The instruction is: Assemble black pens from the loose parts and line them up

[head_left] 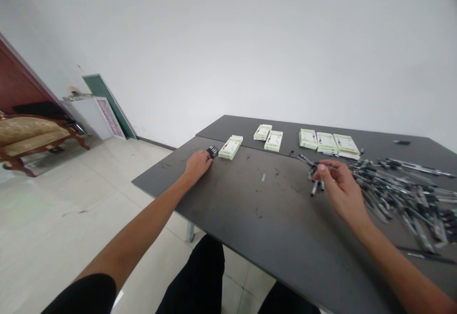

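Observation:
My left hand rests on the table's left side, its fingers wrapped round a small bundle of black-tipped pens. Just right of that bundle lies a pale green and white pen box. My right hand is over the left end of a big loose pile of clear and black pens. Its thumb and fingers are closed at a few pens that stick out to the left. The hand partly hides these, so how many it grips is unclear.
More pale green boxes lie toward the back: two left of centre and three in a row. A small clear strip and dark smudges mark the grey table. A wooden sofa and leaning boards stand far left.

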Motion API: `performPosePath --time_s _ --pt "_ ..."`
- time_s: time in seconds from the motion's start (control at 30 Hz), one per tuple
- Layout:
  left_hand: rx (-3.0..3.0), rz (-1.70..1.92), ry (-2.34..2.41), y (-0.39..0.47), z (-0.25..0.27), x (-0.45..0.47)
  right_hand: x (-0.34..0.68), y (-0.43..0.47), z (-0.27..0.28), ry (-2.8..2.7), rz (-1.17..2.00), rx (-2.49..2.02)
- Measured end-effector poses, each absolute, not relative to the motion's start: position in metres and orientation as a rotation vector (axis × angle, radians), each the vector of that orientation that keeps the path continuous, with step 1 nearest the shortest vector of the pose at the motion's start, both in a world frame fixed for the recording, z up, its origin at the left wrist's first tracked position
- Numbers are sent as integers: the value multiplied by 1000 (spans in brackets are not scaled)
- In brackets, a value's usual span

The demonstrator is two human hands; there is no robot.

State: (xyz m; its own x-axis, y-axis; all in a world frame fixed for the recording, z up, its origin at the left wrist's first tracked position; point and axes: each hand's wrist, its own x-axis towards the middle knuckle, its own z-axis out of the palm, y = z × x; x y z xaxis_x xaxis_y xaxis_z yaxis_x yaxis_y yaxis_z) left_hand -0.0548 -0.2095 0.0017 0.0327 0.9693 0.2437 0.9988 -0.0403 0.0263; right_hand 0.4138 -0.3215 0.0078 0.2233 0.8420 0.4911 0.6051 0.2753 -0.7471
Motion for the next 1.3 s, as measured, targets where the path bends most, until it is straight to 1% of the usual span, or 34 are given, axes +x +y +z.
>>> performPosePath --time_s 0.1,0.4,0.6,0.7,0.8,0.93,1.07,1.17,1.3 --pt "-2123 -326 -2039 -210 -3 -55 412 -324 11 -1457 353 -1478" --pt "-2136 -445 -1952 -213 -11 -56 411 -326 11 -1486 360 -1489" --pt "-2155 -662 -1799 -224 -2 -40 420 -324 17 -1515 246 -1554" --pt "-2262 -793 -1579 -244 2 -10 432 -318 18 -1487 191 -1561" --pt "-2463 -872 -1247 -272 4 35 446 -313 17 -1448 142 -1598" --pt "-2711 -858 -747 -303 12 105 463 -304 12 -1439 67 -1628" --pt "-2819 -887 -403 -307 21 167 479 -300 11 -1504 65 -1688" --pt "-2858 -967 -289 -299 19 196 493 -302 19 -1592 72 -1849" --pt "-2930 -1112 -359 -286 3 204 511 -307 30 -1646 79 -2054"
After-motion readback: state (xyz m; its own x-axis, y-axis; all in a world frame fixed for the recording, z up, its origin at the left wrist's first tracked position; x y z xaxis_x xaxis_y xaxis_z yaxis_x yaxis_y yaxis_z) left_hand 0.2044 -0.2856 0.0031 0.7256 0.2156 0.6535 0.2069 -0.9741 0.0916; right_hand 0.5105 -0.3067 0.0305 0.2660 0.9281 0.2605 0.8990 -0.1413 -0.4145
